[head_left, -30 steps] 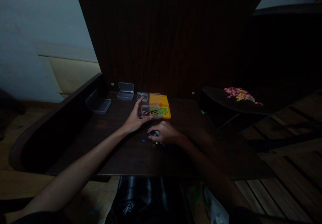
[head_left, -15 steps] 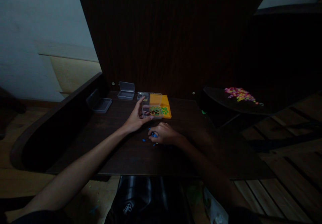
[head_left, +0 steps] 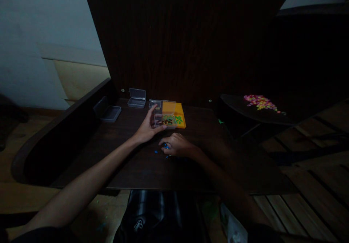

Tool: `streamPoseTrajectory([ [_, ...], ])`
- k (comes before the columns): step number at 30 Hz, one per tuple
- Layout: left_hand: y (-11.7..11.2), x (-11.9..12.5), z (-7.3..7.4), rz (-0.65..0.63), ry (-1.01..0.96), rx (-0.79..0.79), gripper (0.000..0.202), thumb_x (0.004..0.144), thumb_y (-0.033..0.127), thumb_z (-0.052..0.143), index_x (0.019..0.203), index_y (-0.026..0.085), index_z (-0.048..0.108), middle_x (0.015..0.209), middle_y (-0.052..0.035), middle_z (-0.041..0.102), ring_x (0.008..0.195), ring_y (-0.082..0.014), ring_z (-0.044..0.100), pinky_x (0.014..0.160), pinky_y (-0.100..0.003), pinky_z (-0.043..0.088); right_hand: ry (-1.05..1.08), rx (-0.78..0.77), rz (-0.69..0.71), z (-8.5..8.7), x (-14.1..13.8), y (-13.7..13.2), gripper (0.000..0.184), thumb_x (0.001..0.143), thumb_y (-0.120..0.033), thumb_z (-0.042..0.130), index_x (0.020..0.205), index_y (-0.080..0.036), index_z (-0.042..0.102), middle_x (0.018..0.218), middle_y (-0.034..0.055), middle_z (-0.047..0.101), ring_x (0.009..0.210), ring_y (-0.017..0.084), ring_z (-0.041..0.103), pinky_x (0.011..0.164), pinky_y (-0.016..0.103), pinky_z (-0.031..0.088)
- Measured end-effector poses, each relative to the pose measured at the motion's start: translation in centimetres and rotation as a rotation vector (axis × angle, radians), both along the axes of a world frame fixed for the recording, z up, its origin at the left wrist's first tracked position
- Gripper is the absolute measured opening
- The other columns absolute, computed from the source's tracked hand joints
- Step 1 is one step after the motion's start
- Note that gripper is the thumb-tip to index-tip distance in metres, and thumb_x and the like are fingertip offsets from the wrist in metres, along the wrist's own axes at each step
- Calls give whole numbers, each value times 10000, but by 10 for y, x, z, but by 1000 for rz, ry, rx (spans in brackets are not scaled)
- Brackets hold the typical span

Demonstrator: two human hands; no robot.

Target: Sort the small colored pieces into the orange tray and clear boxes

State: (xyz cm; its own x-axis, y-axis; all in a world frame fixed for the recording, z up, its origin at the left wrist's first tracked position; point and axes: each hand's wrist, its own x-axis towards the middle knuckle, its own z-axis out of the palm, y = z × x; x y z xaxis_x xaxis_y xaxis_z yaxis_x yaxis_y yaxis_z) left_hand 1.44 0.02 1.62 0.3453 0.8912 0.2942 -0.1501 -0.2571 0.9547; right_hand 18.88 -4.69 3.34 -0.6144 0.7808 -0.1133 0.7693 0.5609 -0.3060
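My left hand [head_left: 148, 127] grips a small clear plastic box [head_left: 171, 127], its thumb along the near edge and its fingers at the left side. The box's lid stands up, and small dark brown pieces [head_left: 167, 121] lie inside. Behind and beside it is a yellow tray [head_left: 183, 124] with small green pieces [head_left: 178, 119]. Closer to me, my right hand [head_left: 178, 145] is curled around small blue pieces [head_left: 167, 146] just above the dark wooden surface. A loose blue piece [head_left: 156, 151] rests left of its fingertips. The exact pieces inside the hand are partly hidden.
Open clear boxes stand at the back [head_left: 136, 102] and at the left [head_left: 111, 114]. Another clear box [head_left: 154, 104] sits behind my left hand. A pile of pink and yellow pieces [head_left: 260, 102] lies on a dark ledge to the right. A raised wooden side [head_left: 62, 126] borders the left.
My right hand's fingers have shifted slightly over the blue pieces, and a blue piece at their tips no longer shows. My left hand and the clear box have stayed in place.
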Motion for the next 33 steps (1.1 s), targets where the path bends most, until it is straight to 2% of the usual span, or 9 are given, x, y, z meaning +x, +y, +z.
streamPoseTrajectory([
  [10, -1, 2, 3, -14, -19, -46, 1013, 690, 258, 823, 1498, 285, 213, 1252, -136, 551, 1096, -293, 621, 981, -541, 499, -29, -16, -24, 4, -1, -1, 264, 842, -335, 638, 1073, -260, 740, 843, 37, 717, 895, 217, 623, 770, 290, 389],
  [15, 0, 2, 2, -20, -28, -41, 1005, 691, 255, 822, 1495, 285, 219, 1247, -133, 550, 1083, -286, 622, 973, -540, 501, -26, 6, 11, 4, -2, 0, 255, 871, -321, 604, 1063, -248, 754, 796, 31, 732, 801, 190, 636, 716, 271, 390],
  [21, 2, 1, 0, -16, -17, -23, 993, 693, 253, 819, 1497, 293, 237, 1229, -131, 560, 1064, -288, 626, 959, -546, 502, -17, 43, 34, 4, -2, 2, 261, 920, -309, 543, 1043, -233, 761, 891, 51, 761, 795, 183, 657, 688, 260, 396],
  [27, 1, 1, -1, -13, -23, -16, 1000, 693, 244, 816, 1502, 292, 229, 1222, -123, 565, 1045, -269, 625, 954, -527, 505, -23, 50, 13, 0, -3, 1, 261, 946, -307, 525, 1076, -229, 738, 971, 64, 753, 840, 187, 663, 734, 267, 404],
  [30, 1, 1, 0, -11, -11, -3, 979, 704, 246, 806, 1500, 298, 238, 1226, -121, 563, 1036, -265, 626, 943, -525, 509, -14, 52, -9, 1, -4, 0, 269, 955, -313, 516, 1092, -214, 724, 935, 67, 742, 831, 186, 650, 713, 264, 389],
  [33, 2, 0, -1, -17, -11, 3, 980, 702, 253, 808, 1498, 301, 239, 1226, -122, 559, 1036, -263, 624, 943, -520, 509, 46, 49, -21, 2, -3, 1, 254, 950, -295, 521, 1075, -196, 719, 809, 43, 710, 732, 161, 610, 655, 249, 356],
])
